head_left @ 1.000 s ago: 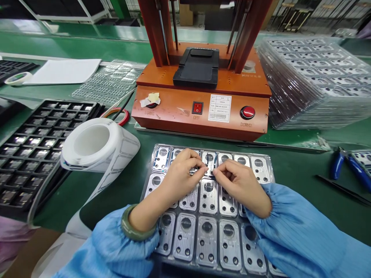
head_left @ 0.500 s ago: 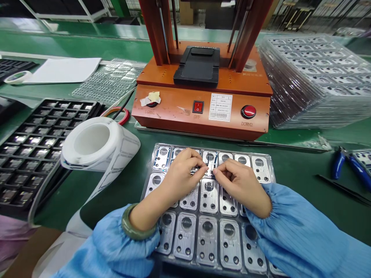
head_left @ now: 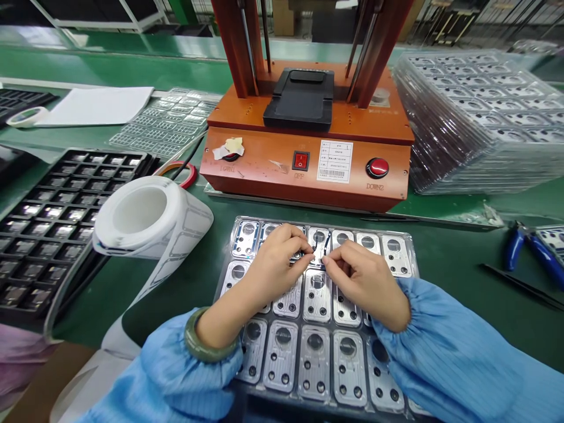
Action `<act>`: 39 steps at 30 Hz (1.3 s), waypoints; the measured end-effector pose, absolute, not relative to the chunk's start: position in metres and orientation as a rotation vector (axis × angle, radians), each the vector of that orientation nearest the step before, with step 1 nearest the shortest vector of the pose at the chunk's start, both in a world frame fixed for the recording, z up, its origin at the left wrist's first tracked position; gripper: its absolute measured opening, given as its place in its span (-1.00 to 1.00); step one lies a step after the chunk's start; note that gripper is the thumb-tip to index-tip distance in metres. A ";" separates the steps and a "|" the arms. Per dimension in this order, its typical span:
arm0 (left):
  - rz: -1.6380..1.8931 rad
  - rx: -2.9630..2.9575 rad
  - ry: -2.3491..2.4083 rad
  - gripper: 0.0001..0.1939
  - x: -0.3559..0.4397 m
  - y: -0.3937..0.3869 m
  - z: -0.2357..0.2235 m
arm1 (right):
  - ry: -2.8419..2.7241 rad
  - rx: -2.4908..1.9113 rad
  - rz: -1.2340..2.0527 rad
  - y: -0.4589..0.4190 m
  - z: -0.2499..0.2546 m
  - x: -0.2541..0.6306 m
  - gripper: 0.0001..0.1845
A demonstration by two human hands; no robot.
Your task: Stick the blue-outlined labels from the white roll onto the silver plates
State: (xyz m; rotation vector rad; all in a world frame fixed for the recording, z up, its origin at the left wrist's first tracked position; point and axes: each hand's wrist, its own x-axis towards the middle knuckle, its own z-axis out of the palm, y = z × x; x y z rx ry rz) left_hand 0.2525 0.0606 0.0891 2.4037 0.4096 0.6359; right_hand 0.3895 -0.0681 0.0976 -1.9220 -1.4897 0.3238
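Observation:
A clear plastic tray (head_left: 315, 329) holds rows of silvery metal plates (head_left: 317, 296), each with a round dark disc and small black dots. My left hand (head_left: 284, 258) is pinched closed over the back row. Facing it, my right hand (head_left: 363, 276) is also pinched, with thumb and forefinger low over the same row. A thin dark adhesive strip (head_left: 327, 242) rises between the hands over one back-row plate (head_left: 318, 238). Its ends run to the fingertips of both hands, where they are hard to see. Neighbouring plates at the back left have blue-black edging.
Behind the tray stands an orange press (head_left: 264, 170) with a black fixture (head_left: 299, 100). At left are a roll of white backing (head_left: 132, 214) and a black compartment tray (head_left: 48, 229). Stacked plastic trays (head_left: 480, 117), blue-handled pliers (head_left: 515, 247) and black tweezers (head_left: 522, 285) lie at right.
Both hands have kept almost the same place. The dark strip between them now stands out more, and the right fingertips have shifted slightly left.

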 end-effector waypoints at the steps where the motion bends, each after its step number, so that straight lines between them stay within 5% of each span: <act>1: 0.628 2.405 0.413 -0.95 0.253 0.061 0.089 | -1.502 -1.925 0.311 -0.069 0.097 0.389 -0.78; 39: 0.579 2.458 0.409 -0.93 0.253 0.060 0.086 | -1.530 -1.880 0.388 -0.069 0.099 0.401 -0.81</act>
